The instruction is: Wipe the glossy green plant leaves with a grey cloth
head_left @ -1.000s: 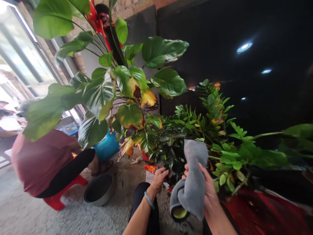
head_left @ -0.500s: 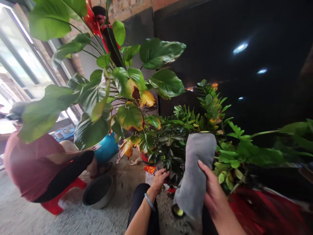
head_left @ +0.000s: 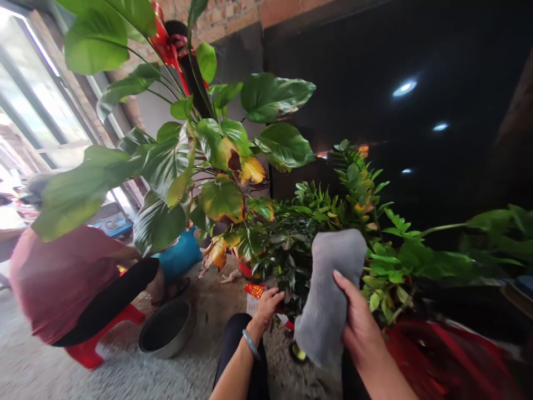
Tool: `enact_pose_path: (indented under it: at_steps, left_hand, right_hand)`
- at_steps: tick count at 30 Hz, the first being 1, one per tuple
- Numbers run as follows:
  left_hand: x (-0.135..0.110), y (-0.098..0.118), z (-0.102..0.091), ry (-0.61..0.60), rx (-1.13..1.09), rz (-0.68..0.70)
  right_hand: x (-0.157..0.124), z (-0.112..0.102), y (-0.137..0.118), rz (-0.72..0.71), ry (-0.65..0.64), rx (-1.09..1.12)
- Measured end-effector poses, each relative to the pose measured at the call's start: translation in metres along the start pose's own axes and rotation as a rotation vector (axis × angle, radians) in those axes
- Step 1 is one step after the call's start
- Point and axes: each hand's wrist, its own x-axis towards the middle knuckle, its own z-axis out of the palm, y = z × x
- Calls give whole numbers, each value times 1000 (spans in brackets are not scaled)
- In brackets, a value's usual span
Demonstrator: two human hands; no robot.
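Observation:
My right hand (head_left: 360, 328) grips a soft grey cloth (head_left: 331, 294), thumb lying on its front. The cloth hangs long and folded in front of the plants. Beside the dark-leaved bushy plant (head_left: 287, 261), my left hand (head_left: 268, 308) reaches in with fingers stretched out and slightly apart. Its fingertips are at the lower leaves; whether they touch one is hard to see. A bluish bangle (head_left: 250, 345) circles the left wrist. Above rises a tall broad-leaved plant (head_left: 220, 139) with several yellow and brown leaves.
At the left a person in a pink top (head_left: 66, 278) sits on a red stool (head_left: 89, 344). A grey basin (head_left: 166, 328) stands on the rough floor. More green plants (head_left: 400, 255) and red wrapping (head_left: 437, 355) are at the right, before a dark glossy wall (head_left: 375, 66).
The grey cloth and my right hand have shifted slightly left. My left hand has edged slightly left. The seated person's arm has drawn back.

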Motion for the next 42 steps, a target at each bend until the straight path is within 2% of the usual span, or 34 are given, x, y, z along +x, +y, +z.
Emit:
enact_pose_path:
  at_steps: [3,6,8,11,13,16,17,19,21,23,25,27,29,32,33,35,37,39,42]
  left_hand:
    - [0,-1,2,9,2,5]
    - [4,-8,4,26,0,18]
    - [8,-13,4,45,-4,25]
    - [11,-17,3,62,-4,24]
    - [9,-14,4,56,0,18]
    - [3,-6,5,26,8,-2]
    - [1,-3,5,15,10,-9]
    - [-1,-1,5,0,12,-13]
    - [2,-5,4,1,5,-2]
    - [7,-12,2,18,-9,10]
    - [12,-18,-1,43,-17,12]
    - [14,-20,-3,47,-11,12]
    - [12,-18,-4,24,-2,19]
    - [5,-11,-4,-28,10,20]
    - [4,-9,-4,-37,11,18]
    - [3,-8,-5,-44,8,17]
    - [5,-11,-5,-36,7,19]
    - [10,-17,-7,-20,9,22]
    - [17,-28,-11,0,11,29]
  right_hand:
    - [17,8,8,120,-22,31]
    - [17,-13,35,317,20,-23]
    - [7,-31,48,378,15,-79]
    - [-9,-42,41,324,1,-136]
    - [-13,-32,24,187,19,-103]
    - [-2,-5,3,-7,16,-31]
    - [5,1,2,-7,3,-21]
    - [16,4,11,95,-16,-19]
    - [21,-9,30,237,-13,-38]
    - [20,-32,50,323,-19,-84]
    - [13,-53,60,333,-61,-144]
    - [5,-60,55,286,-82,-185]
    - [1,-49,37,168,-55,-180]
    - [10,-10,12,-58,-35,-111]
    - [15,1,9,-88,-39,-88]
    - [27,12,13,-33,-30,-73]
    - [32,4,30,116,-2,-94]
    - [29,-19,49,234,25,-142]
    - [10,-50,66,293,-18,-263]
